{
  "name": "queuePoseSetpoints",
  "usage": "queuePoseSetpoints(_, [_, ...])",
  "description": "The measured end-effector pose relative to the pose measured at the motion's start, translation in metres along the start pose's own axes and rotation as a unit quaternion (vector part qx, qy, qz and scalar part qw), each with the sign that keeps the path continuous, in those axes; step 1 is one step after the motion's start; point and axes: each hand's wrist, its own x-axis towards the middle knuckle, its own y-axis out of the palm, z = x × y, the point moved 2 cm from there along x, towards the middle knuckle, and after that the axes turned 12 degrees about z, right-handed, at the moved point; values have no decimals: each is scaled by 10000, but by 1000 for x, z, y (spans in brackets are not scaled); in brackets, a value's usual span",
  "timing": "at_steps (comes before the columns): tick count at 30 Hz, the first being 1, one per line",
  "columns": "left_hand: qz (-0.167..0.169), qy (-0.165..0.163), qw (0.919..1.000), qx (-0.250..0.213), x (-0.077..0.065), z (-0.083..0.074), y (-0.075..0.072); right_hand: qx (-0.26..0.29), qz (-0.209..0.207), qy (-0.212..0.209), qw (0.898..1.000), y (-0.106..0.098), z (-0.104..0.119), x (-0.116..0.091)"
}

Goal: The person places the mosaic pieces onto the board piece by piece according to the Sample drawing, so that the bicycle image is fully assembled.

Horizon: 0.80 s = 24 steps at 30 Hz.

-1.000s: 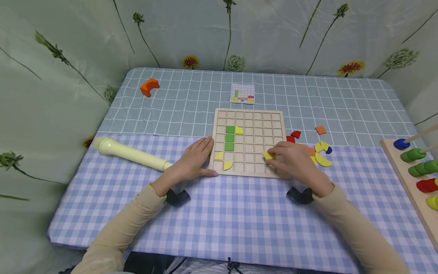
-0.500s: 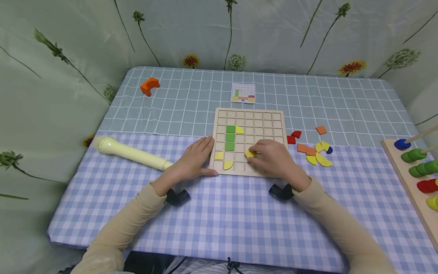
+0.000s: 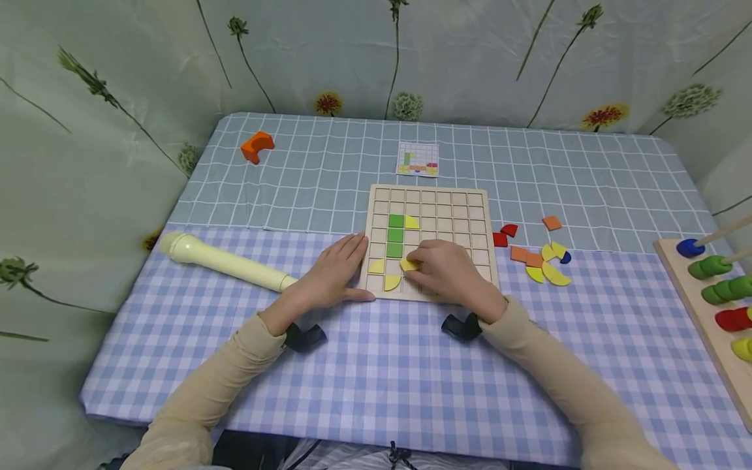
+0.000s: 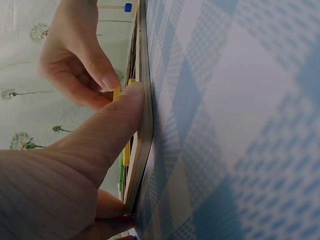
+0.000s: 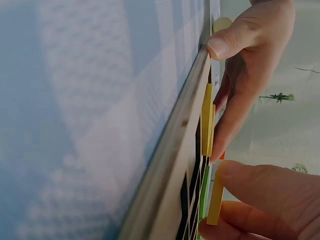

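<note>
left hand spread against grid board, right hand curled over it, pinching 1 yellow tile

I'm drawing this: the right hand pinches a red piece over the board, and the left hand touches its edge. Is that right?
Red is wrong: the head view shows the right hand pinching a yellow piece over the board. The left hand touches its edge.

No lettering, number, label or brand can be read. A small white square paper card, just beyond the square pale wooden grid board, bears a printed grid with green, yellow, orange and red cells.
</note>
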Motion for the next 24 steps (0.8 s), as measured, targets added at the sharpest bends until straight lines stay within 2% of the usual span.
queuePoseSetpoints(7, [9, -4, 10000, -8, 0, -1, -2, 34, 141, 59, 9999, -1, 5, 5])
queuePoseSetpoints(15, [29, -14, 10000, -10, 1, -1, -2, -44, 106, -115, 9999, 2, 7, 12])
queuePoseSetpoints(24, [0, -7, 10000, 45, 0, 0, 0, 158, -22, 92, 9998, 3, 12, 16])
